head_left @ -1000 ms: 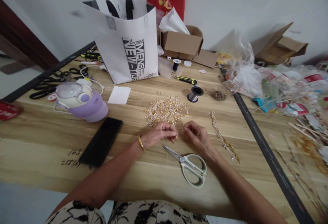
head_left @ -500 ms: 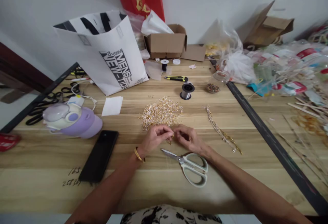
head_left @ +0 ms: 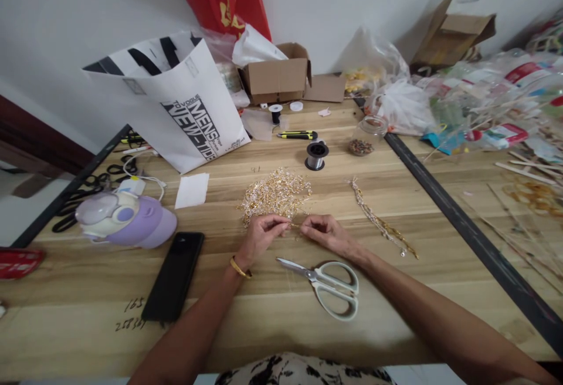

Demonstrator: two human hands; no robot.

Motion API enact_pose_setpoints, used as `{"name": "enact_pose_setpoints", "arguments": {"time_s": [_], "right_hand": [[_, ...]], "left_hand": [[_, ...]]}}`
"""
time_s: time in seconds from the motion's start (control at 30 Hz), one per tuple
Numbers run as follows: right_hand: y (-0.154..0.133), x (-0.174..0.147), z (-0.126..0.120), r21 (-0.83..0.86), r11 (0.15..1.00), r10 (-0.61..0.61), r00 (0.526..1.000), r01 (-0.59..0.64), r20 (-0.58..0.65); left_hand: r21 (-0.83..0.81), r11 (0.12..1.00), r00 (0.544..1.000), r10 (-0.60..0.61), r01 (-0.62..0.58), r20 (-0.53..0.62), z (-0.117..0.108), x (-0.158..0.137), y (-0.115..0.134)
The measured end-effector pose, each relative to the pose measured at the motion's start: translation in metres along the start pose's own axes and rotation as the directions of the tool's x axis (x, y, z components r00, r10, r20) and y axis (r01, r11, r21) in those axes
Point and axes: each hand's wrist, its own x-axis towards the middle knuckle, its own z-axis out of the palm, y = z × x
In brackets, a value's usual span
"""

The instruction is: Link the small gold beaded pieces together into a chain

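Between my two hands runs a thin, small gold piece [head_left: 295, 225], perhaps a bit of chain; its exact kind is too small to make out. My left hand [head_left: 265, 234] pinches one end of it between thumb and fingertips. The other end is at the pinched fingertips of my right hand [head_left: 325, 233]. Just beyond my left hand lies a pile of gold and clear beaded pieces [head_left: 276, 192]. Scissors [head_left: 323, 282] with pale handles rest on the table below my hands, blades slightly apart and pointing left. Right of my right hand lie gold and silver chains [head_left: 379, 220].
A wire spool [head_left: 316, 155], a yellow-black cutter [head_left: 297, 135] and a jar of beads [head_left: 364, 141] stand beyond the pile. Leftward are a phone [head_left: 173, 276], a purple bottle [head_left: 132, 219] and a white paper bag [head_left: 176, 103]. Plastic bottles [head_left: 501, 103] crowd the right.
My right hand's fingertips have come to the gold piece, which now stretches between both hands. The whole view has shifted slightly.
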Motion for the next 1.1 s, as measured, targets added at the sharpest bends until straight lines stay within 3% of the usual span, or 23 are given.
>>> {"name": "enact_pose_setpoints", "arguments": {"time_s": [0.33,0.53,0.73,0.93,1.1], "right_hand": [[-0.009,0.001,-0.014,0.001,0.997,0.074,0.997,-0.074,0.003],[-0.009,0.002,-0.020,0.026,0.994,0.106,0.993,-0.107,0.052],[-0.003,0.002,-0.022,0.049,0.994,0.094,0.990,-0.099,0.103],[0.000,0.003,-0.021,0.028,0.998,0.060,0.991,-0.064,0.123],[0.002,0.003,-0.019,0.013,0.999,0.036,0.992,-0.037,0.119]], "left_hand": [[0.045,0.999,1.000,0.012,-0.012,0.001,-0.004,0.003,-0.008],[0.198,0.979,0.997,0.062,-0.053,-0.044,-0.003,0.002,-0.011],[0.266,0.958,0.990,0.127,-0.107,-0.061,-0.006,0.003,-0.009],[0.194,0.977,0.991,0.104,-0.087,-0.083,-0.009,0.004,-0.009],[0.251,0.964,0.985,0.119,-0.085,-0.125,-0.009,0.002,-0.006]]}}
